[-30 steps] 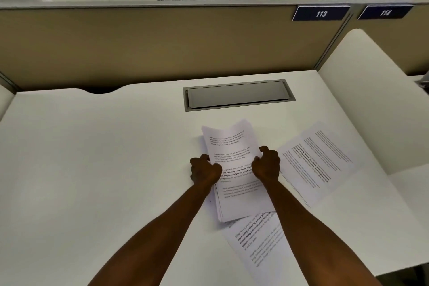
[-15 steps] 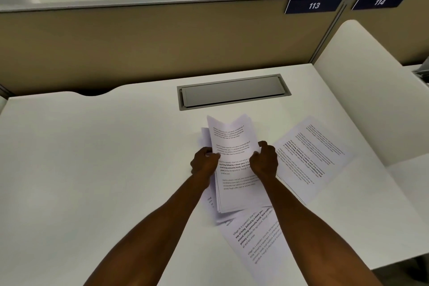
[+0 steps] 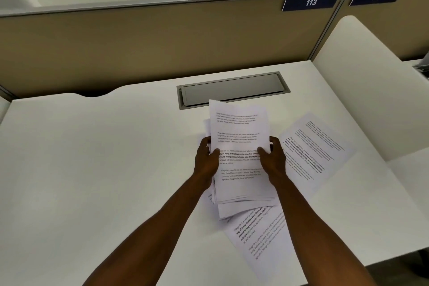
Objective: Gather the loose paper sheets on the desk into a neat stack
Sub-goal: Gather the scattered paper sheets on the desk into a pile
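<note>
Holding stack (image 3: 240, 144) lengthwise away, seemingly tilted up, both hands.

Dim even light, bowed edges

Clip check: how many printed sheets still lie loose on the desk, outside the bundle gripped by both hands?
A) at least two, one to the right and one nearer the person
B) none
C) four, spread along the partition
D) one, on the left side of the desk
A: while the left hand and right hand grip the paper bundle, one loose sheet lies to the right and another sheet lies nearer the person.
</note>
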